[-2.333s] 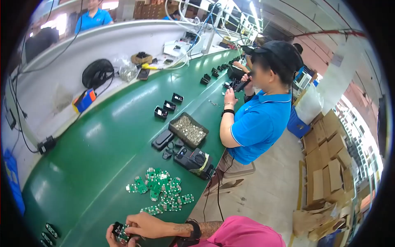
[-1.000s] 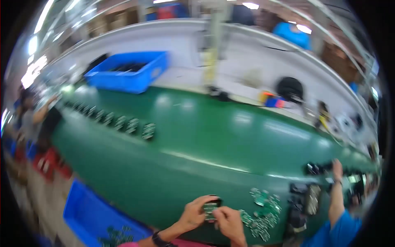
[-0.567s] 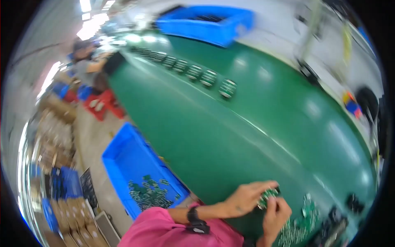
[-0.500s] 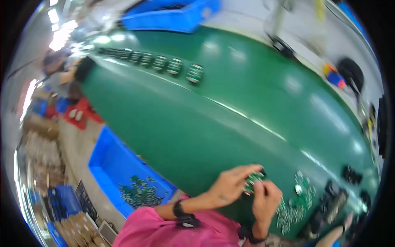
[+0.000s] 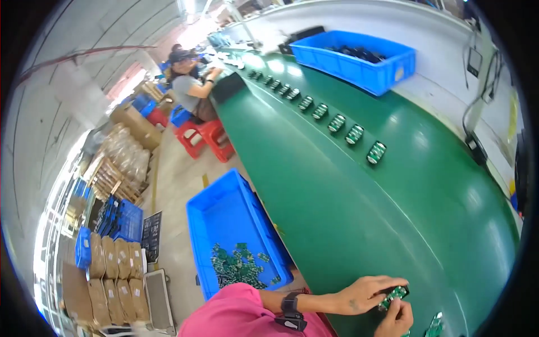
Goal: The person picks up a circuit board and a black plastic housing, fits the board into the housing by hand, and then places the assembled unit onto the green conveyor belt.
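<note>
Clamps the left hand (image 5: pixel 366 294) around a green circuit board (image 5: pixel 397 292) at near right, over the green table (image 5: pixel 314 185), well right of a blue bin (image 5: pixel 222 208). Touches its near side with the curled right hand (image 5: pixel 396 320); cannot tell whether pinching it.

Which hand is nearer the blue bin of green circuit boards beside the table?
Left. The left hand is to the right of the blue bin; the right hand is farther right.

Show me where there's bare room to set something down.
Most room: tabletop between the row of boards and the nearer blue bin. Also between that row's near end and the back wall. Crowded: lower right, where left hand holds a board, right hand touching it, near loose boards.
</note>
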